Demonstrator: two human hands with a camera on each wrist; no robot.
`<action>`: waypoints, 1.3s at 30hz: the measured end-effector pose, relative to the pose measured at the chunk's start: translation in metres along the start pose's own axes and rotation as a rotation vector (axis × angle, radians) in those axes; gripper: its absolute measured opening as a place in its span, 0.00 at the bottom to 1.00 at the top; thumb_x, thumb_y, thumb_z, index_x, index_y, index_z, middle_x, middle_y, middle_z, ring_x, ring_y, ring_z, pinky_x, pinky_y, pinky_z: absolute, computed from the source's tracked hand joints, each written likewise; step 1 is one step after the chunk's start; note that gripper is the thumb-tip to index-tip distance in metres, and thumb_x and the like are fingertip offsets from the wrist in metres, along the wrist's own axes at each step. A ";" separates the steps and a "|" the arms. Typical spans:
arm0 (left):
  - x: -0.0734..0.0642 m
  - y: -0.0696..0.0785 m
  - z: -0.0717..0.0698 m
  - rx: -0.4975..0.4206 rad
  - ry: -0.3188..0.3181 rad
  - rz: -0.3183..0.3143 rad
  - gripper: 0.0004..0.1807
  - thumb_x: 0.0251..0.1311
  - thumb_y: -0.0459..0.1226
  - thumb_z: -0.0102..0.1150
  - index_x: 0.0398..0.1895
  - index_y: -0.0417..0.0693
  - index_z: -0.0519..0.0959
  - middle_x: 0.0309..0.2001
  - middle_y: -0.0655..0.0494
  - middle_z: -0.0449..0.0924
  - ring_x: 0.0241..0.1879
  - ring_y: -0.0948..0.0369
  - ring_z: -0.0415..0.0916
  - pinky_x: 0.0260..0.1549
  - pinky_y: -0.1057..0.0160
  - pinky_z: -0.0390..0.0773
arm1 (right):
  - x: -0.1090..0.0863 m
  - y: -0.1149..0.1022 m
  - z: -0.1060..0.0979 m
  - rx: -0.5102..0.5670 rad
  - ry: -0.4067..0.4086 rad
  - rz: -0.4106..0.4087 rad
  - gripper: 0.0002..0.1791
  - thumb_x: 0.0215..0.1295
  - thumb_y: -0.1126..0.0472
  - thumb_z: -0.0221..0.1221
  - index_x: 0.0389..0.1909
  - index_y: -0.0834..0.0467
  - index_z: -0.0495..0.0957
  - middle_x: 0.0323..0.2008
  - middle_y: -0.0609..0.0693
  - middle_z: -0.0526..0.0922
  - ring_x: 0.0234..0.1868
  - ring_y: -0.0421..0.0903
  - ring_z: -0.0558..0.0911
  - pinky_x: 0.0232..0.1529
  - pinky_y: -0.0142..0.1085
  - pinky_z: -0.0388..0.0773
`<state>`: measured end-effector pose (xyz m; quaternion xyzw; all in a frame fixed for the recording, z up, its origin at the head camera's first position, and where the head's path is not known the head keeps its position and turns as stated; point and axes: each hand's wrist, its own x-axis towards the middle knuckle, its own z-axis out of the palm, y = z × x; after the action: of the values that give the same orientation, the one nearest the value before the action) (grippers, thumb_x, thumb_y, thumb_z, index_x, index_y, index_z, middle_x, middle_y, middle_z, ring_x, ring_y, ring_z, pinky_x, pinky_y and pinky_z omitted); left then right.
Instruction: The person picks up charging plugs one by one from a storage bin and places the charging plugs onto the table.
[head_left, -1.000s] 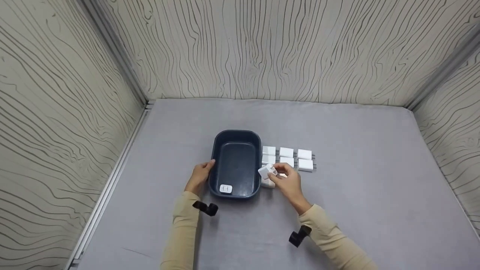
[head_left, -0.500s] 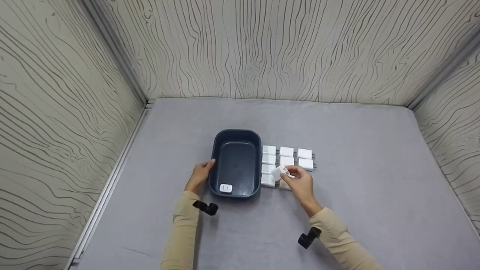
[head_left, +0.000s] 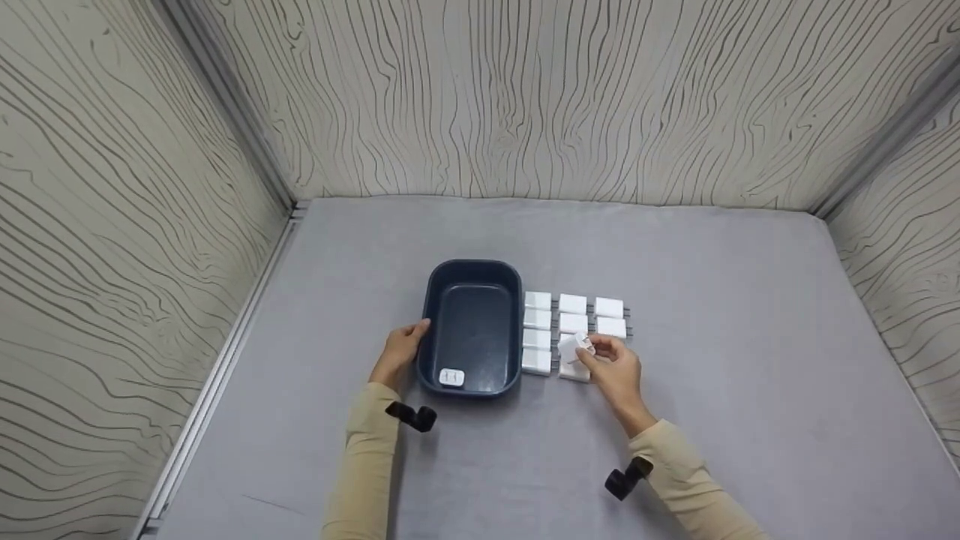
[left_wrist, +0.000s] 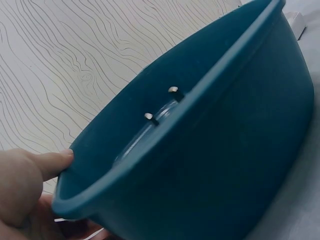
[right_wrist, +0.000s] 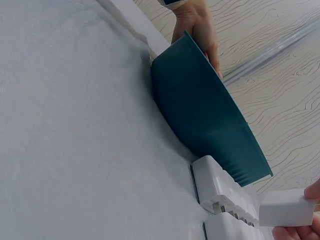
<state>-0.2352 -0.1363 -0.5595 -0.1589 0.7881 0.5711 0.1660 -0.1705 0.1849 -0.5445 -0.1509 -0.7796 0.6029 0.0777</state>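
My left hand (head_left: 400,351) grips the left rim of a dark blue plastic bin (head_left: 474,322), thumb over the edge, as the left wrist view shows too. Inside the bin, at its near left corner, one white plug charger (head_left: 451,377) stands with its two prongs (left_wrist: 173,90) up. My right hand (head_left: 621,373) pinches another white charger (right_wrist: 285,207) between thumb and fingertips, right of the bin. It is held over the near end of the middle column of chargers (head_left: 574,323), its prongs toward the palm side. The held charger hides part of that column.
Against the bin's right wall lies a column of white chargers (head_left: 537,339), prongs pointing right. Two more chargers (head_left: 610,328) form a short column farther right. Grey cloth (head_left: 735,337) covers the table; wood-grain patterned panels (head_left: 495,97) enclose it on the back and sides.
My right hand has moved right with the charger, from beside the bin's right rim to over the middle column. The left hand and bin have stayed in place.
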 end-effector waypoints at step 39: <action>0.001 -0.001 0.000 -0.068 -0.024 -0.030 0.32 0.73 0.48 0.44 0.67 0.30 0.61 0.70 0.35 0.61 0.72 0.44 0.57 0.72 0.49 0.58 | 0.019 0.034 -0.032 0.086 0.211 0.185 0.18 0.59 0.66 0.64 0.46 0.72 0.74 0.24 0.34 0.74 0.27 0.24 0.72 0.31 0.16 0.71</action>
<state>-0.2356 -0.1371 -0.5610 -0.1695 0.7637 0.5967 0.1786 -0.1741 0.2282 -0.5696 -0.2809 -0.7233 0.6212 0.1096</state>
